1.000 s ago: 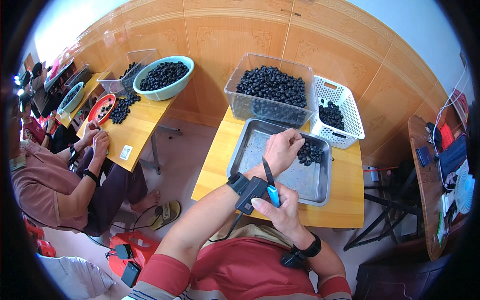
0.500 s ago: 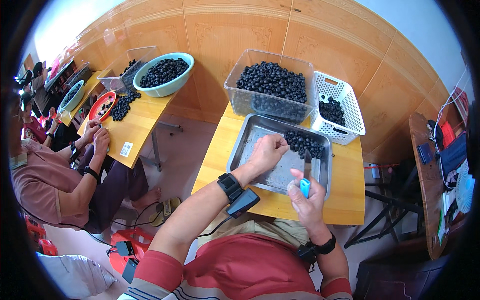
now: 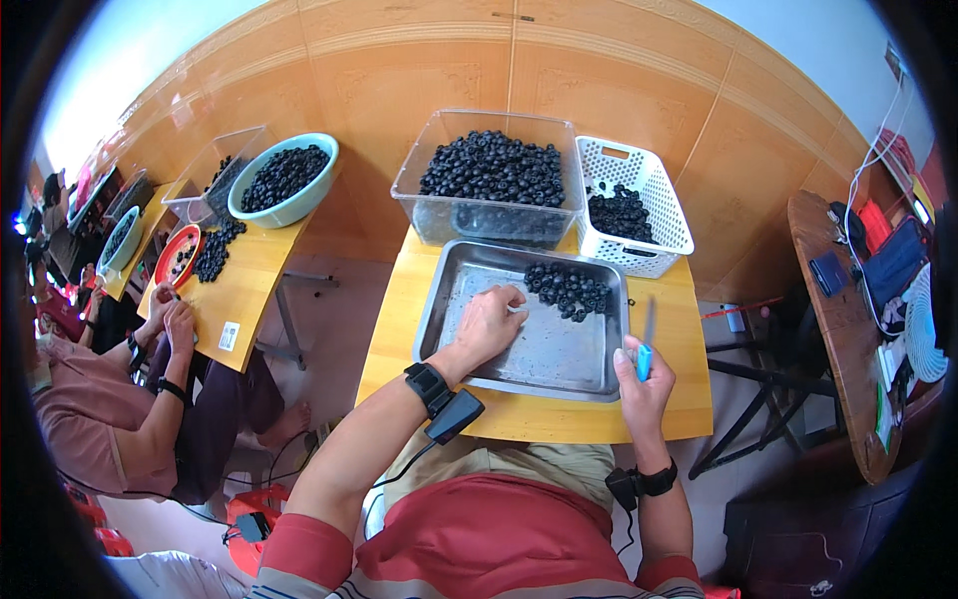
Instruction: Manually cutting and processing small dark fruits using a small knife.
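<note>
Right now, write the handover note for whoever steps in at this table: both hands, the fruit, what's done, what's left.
Left hand: flat inside the shallow metal tray, fingers curled at its upper left, apparently on a small pale thing.
Right hand: shut on a blue-handled knife, blade up, at the tray's right rim.
Small dark round fruits: a pile in the tray's upper right corner.
Clear plastic tub: heaped full.
White perforated basket: partly filled.
Left: the tub's bulk and the tray pile.
</note>
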{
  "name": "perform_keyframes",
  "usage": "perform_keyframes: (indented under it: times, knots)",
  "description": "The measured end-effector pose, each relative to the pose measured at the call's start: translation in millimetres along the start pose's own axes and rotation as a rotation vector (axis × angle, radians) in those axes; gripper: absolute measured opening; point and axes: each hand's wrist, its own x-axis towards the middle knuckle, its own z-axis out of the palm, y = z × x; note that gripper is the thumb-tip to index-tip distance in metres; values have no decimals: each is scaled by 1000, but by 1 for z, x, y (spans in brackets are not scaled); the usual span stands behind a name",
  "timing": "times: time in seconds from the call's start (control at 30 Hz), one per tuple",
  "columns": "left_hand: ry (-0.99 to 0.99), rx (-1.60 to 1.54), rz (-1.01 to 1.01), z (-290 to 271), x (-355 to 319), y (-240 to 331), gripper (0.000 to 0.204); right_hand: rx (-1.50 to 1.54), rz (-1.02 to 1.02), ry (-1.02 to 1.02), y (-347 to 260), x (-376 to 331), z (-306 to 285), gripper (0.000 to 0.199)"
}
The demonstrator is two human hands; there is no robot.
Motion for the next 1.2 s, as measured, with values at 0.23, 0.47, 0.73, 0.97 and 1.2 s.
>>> perform_keyframes:
  times: [0.23,0.47,0.73,0.97,1.2]
  knots:
    - [-63,-19,1,9,10,10,29,-77,-76,199,27,8,-15,21]
    - [-102,1,64,26,16,31,29,56,28,262,47,6,-18,22]
    - [-178,184,170,50,30,44,26,23,65,206,55,8,-21,23]
    - [-214,190,193,52,35,45,20,22,47,201,55,10,-20,23]
    - [-212,123,232,47,30,44,19,44,103,169,57,11,-21,22]
